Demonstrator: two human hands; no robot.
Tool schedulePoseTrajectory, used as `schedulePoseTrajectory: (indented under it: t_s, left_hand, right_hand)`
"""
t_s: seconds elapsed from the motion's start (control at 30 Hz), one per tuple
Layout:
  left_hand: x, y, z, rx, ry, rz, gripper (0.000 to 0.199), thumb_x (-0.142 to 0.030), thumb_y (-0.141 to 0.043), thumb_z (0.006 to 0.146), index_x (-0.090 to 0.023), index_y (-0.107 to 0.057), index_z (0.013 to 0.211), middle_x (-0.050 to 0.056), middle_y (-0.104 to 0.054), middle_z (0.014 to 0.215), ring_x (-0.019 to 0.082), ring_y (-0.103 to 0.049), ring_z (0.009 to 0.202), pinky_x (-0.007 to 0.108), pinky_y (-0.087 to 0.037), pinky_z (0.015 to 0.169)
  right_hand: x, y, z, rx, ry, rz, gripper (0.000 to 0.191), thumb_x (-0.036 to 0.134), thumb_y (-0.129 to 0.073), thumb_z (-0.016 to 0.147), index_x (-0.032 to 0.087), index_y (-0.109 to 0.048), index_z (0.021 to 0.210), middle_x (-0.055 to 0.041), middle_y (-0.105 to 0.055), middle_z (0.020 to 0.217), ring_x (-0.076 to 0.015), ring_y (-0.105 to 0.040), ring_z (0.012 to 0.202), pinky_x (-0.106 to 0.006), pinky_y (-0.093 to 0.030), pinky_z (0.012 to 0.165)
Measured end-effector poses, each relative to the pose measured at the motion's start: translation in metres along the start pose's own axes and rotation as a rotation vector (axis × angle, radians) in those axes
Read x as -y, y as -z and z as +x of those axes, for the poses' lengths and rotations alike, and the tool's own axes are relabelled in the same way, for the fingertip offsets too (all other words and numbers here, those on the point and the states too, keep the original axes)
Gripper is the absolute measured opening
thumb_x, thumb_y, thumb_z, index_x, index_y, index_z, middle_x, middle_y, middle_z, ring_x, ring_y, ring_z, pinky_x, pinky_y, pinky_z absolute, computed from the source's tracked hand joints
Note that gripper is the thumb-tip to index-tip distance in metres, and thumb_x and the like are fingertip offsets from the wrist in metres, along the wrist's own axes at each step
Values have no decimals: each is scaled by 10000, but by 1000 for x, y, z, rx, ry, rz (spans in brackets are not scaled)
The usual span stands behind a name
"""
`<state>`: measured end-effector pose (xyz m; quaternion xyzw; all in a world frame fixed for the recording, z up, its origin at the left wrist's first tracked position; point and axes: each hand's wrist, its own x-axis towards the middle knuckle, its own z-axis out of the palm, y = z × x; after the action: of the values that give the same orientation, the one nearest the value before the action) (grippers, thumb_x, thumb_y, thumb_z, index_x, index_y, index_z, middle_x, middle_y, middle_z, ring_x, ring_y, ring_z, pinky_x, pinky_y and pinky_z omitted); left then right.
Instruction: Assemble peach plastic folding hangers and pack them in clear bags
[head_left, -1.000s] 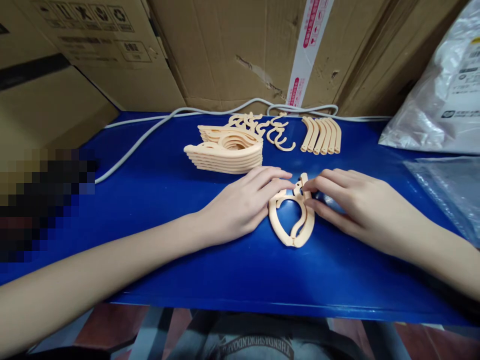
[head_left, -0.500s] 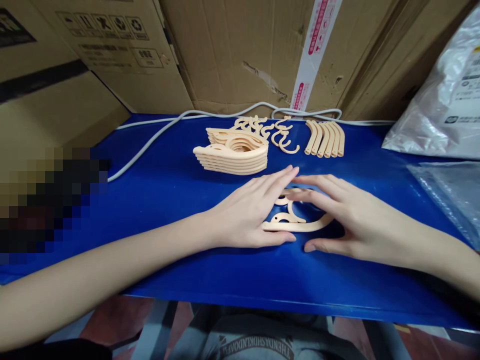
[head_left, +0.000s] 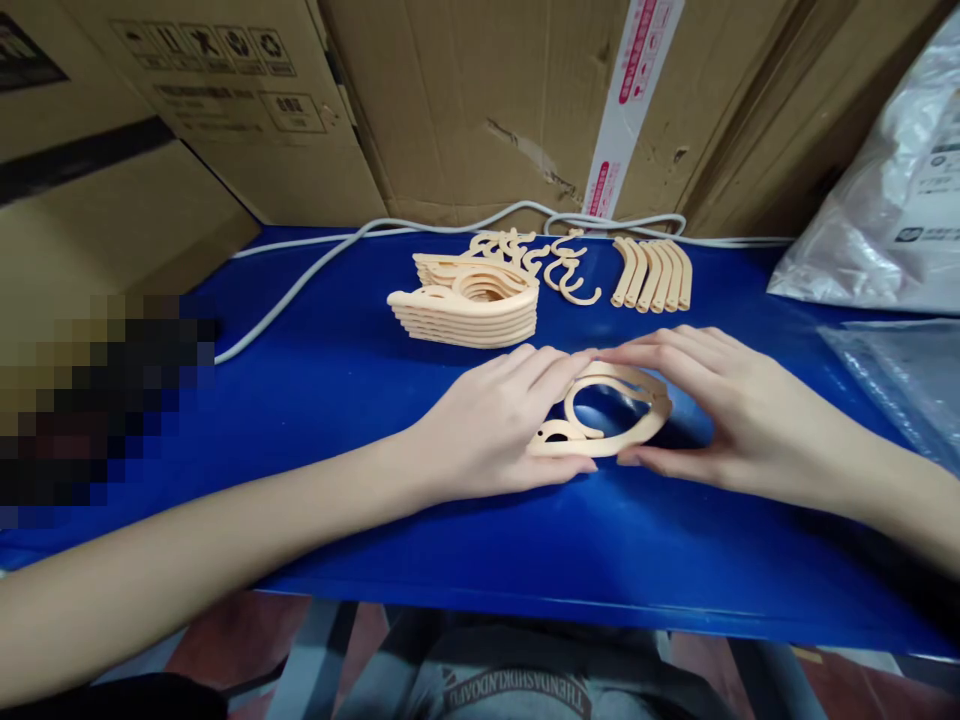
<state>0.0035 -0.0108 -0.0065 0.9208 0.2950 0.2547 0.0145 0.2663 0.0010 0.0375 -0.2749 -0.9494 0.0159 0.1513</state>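
A beige plastic folding hanger [head_left: 611,443] lies between my hands, low over the blue table, with its arms folded into a loop. My left hand [head_left: 491,420] is closed round its left end, fingers along the far side and thumb along the near side. On the right, my right hand [head_left: 731,410] grips the loop, fingertips at the far edge and thumb at the near edge. Part of the hanger is hidden behind the left fingers. Just beyond my hands stands a neat stack of folded hangers [head_left: 469,325].
Loose beige hooks [head_left: 581,297] and a row of curved hanger arms [head_left: 651,278] lie at the back of the blue table [head_left: 337,400]. A white cable [head_left: 292,300] runs behind them. Cardboard boxes [head_left: 465,120] wall the back and left; plastic bags [head_left: 862,240] rest at right.
The hanger's parts have come together into a closed, rounded loop. My right fingers and thumb have moved in against its edges; my left hand has stayed nearly in place.
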Motion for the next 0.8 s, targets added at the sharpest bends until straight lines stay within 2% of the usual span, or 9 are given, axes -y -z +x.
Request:
schedulePoseTrajectory:
  t_s: [0.1,0.23,0.33,0.4,0.47,0.6,0.67,0.8]
  left_hand:
    - [-2,11,5,-79,-38,71,687,-427,-665,949,-7,-479,1460,203,-646,1389,306,-630,1277,420,-529,1103]
    - [15,42,11,-194,-50,178,642,-328,-631,947,-100,-437,1515,165,-596,1457,299,-560,1381,488,-477,1174]
    - [42,69,11,-274,-79,223,788,-426,-723,894,-124,-408,1550,155,-582,1436,294,-575,1318,493,-519,1112]
    - [62,82,9,-296,-31,217,777,-484,-750,876,-108,-481,1501,158,-582,1396,309,-556,1309,506,-520,1105]
    - [77,89,6,-285,83,148,782,-585,-752,866,-149,-520,1471,121,-588,1396,308,-550,1299,533,-502,1139]
    - [93,87,2,-209,283,-118,895,-714,-757,811,-166,-512,1474,67,-602,1430,310,-585,1302,551,-459,1204]
    - [96,84,1,-155,314,-208,959,-727,-774,782,-155,-492,1498,68,-616,1441,337,-593,1313,578,-444,1214]
    - [100,82,0,-73,355,-285,925,-641,-799,810,-147,-478,1523,70,-640,1442,347,-590,1349,558,-440,1222]
  right_hand:
    - [-3,8,0,-120,-49,130,693,625,-696,904,225,-511,1439,-116,-632,1378,-305,-615,1246,-445,-495,1033]
    - [-10,13,-1,-287,-178,250,422,507,-527,1039,275,-559,1390,-71,-639,1360,-248,-620,1238,-402,-493,1065]
    - [-16,6,0,-209,-200,205,361,473,-476,1061,241,-629,1291,-98,-643,1324,-260,-621,1241,-432,-484,1089]
    - [-20,-3,1,-99,-181,165,401,506,-486,1050,222,-660,1275,-128,-623,1369,-290,-601,1289,-475,-464,1127]
    - [-23,-11,2,0,-157,133,457,543,-490,1040,209,-676,1291,-152,-610,1402,-311,-599,1301,-507,-468,1130]
    - [-25,-21,3,100,-128,85,516,586,-464,1039,199,-683,1300,-173,-623,1386,-323,-619,1255,-552,-496,1090]
    - [-25,-21,3,107,-118,70,518,592,-465,1037,201,-681,1300,-173,-626,1384,-323,-619,1251,-558,-503,1078]
    - [-24,-22,3,106,-102,43,529,582,-480,1035,176,-675,1313,-188,-615,1396,-327,-614,1255,-549,-510,1067]
